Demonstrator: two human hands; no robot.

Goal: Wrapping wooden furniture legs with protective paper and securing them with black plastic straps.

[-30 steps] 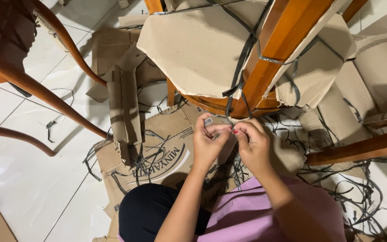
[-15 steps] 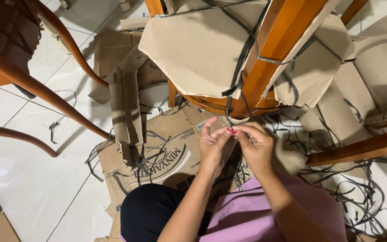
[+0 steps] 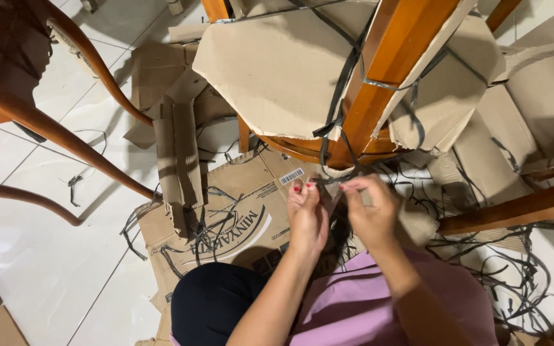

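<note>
item: black plastic strap (image 3: 329,182), thin, light, flexible, likely slippery; lies taut below the cardboard-wrapped chair leg (image 3: 379,77). left hand (image 3: 307,214) and right hand (image 3: 372,211) fingers pinch it, one at each end; best held there.

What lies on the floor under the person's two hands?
Under the left hand and right hand lie a flattened printed cardboard box and loose black straps; the floor directly beneath is covered.

flattened brown carton (image 3: 238,211) with dark print and a white barcode label (image 3: 292,176) on the floor.
</note>
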